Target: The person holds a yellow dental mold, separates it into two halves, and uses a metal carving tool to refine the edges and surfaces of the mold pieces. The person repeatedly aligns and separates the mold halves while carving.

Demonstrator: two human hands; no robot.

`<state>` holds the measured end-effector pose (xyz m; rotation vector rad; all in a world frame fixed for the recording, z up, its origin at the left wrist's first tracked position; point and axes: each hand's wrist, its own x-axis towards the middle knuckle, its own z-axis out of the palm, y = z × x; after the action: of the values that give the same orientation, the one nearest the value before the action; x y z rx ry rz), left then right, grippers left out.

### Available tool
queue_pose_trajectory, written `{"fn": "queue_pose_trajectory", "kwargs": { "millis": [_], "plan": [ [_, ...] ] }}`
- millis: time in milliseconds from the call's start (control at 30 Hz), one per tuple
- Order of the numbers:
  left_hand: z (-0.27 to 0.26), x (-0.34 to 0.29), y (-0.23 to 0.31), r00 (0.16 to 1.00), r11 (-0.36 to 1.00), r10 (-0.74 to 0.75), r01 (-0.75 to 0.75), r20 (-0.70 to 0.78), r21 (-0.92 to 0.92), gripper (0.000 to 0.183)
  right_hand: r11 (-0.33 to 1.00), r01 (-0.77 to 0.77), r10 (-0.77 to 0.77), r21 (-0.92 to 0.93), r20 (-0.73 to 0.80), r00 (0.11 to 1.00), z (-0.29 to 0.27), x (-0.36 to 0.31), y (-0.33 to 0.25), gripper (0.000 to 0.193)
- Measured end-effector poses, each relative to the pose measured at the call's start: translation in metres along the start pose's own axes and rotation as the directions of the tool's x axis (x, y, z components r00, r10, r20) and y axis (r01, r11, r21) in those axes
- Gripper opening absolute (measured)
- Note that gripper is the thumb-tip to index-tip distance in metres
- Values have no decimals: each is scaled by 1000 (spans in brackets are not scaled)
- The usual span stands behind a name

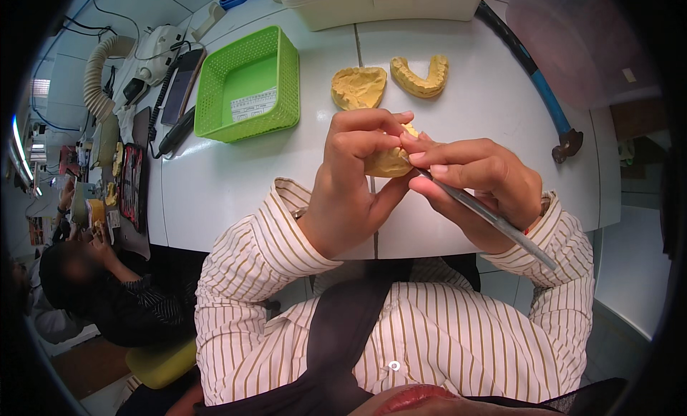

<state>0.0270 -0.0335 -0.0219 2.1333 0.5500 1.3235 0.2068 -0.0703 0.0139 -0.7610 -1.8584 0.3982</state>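
Over the front of the white table, my left hand (351, 176) grips a yellow plaster dental model (388, 163), its fingers wrapped round the top and side. My right hand (481, 180) holds a grey metal carving knife (494, 219) like a pen, its handle slanting down to the right. The knife's tip meets the model near my left fingertips, and the fingers hide part of both. Just beyond my hands lie two more yellow plaster pieces: a solid dental cast (359, 87) and a horseshoe-shaped dental cast (420, 77).
A green perforated basket (207, 105) with a printed paper inside stands at the left, beside a phone (182, 87). A hammer with a blue-black handle (549, 101) lies at the right. A clear plastic box (386, 7) sits at the back. Another person works at far left.
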Motion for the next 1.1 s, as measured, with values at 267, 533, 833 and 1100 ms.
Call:
{"fn": "queue_pose_trajectory", "kwargs": {
  "millis": [267,533,833,1100],
  "plan": [
    [0,-1,0,1000,1000,-10,10,5,-8,53,989,-90,91,119,-9,996,2,-8,4,28],
    [-4,0,1,998,1000,0,-2,67,27,52,998,-12,10,61,42,999,-3,-5,1,27],
    [-2,0,2,998,1000,-3,3,63,11,52,1000,17,-18,22,38,999,-2,-6,3,28],
    [1,-1,3,1000,1000,-9,9,-2,-13,54,999,9,-7,34,-56,998,4,-2,-1,20]
  ]
}}
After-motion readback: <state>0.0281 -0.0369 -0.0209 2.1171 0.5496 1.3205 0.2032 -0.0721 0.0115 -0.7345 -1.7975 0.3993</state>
